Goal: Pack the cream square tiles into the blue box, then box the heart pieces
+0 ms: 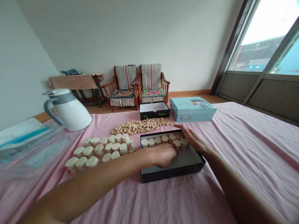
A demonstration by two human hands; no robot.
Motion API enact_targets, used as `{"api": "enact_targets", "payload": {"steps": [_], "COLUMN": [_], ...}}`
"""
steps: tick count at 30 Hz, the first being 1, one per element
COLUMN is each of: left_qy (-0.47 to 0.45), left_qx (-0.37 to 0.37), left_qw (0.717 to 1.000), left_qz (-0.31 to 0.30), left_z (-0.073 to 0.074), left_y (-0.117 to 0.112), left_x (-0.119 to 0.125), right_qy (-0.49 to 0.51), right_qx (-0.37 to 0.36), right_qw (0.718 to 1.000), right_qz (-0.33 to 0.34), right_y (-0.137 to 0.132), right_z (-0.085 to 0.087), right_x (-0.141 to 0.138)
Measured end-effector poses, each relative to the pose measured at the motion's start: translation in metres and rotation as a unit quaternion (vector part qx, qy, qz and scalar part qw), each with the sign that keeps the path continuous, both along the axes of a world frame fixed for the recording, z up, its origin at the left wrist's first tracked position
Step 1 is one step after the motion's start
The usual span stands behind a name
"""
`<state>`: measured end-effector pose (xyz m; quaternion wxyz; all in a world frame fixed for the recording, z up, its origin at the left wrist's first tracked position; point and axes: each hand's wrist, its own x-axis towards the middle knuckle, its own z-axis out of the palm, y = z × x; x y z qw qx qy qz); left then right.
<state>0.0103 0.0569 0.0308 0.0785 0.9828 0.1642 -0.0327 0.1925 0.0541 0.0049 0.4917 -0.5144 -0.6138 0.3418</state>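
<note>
My left hand [165, 154] reaches into a shallow black box [173, 172], fingers closed at a stack of round wooden discs [177, 143] in its second row. Beside that stack stands another disc stack [184, 142] near the right wall. Along the far wall runs a row of similar stacks [158, 140]. My right hand [192, 138] lies against the box's right rim with its fingers stretched out, holding nothing. Left of the box, more pale disc stacks [88, 151] stand in rows on the pink cloth; my left forearm passes in front of some.
Small wooden beads [141, 126] lie heaped beyond the box. Behind them are an open black box [154, 112] and a light blue box [193, 109]. A white jug [72, 112] and clear plastic packaging [42, 149] are at the left. Two chairs [150, 81] stand past the table.
</note>
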Motion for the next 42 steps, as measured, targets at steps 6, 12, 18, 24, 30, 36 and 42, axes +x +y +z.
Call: {"api": "enact_targets", "payload": {"steps": [6,12,18,24,30,36,42], "left_qy": [0.015,-0.002,-0.006,-0.052,-0.065,-0.106,-0.200], "left_qx": [0.002,-0.018,-0.004,0.034,0.122,0.131,0.157], "left_qw": [1.000,1.000,1.000,0.997,0.990,0.986,0.960], "left_qz": [-0.014,0.010,0.012,0.042,-0.009,0.011,0.118], "left_z": [0.000,0.000,-0.003,0.007,0.013,0.023,0.054], "left_y": [0.000,0.003,0.000,0.002,0.003,0.001,0.009], "left_x": [-0.006,-0.012,-0.008,-0.007,0.000,-0.010,-0.080], "right_qy": [0.223,0.283,0.272,0.288,0.266,0.274,0.305], "right_qx": [-0.069,-0.137,-0.120,-0.130,-0.154,-0.153,-0.171], "right_qw": [0.970,0.949,0.955,0.948,0.949,0.947,0.934], "right_qz": [-0.068,-0.008,0.024,-0.032,-0.067,-0.068,-0.072], "right_y": [0.014,0.023,0.021,0.026,0.034,0.033,0.031], "right_z": [-0.028,-0.044,-0.044,-0.050,-0.059,-0.061,-0.062], "right_x": [0.014,0.017,0.015,0.023,0.030,0.029,0.031]}}
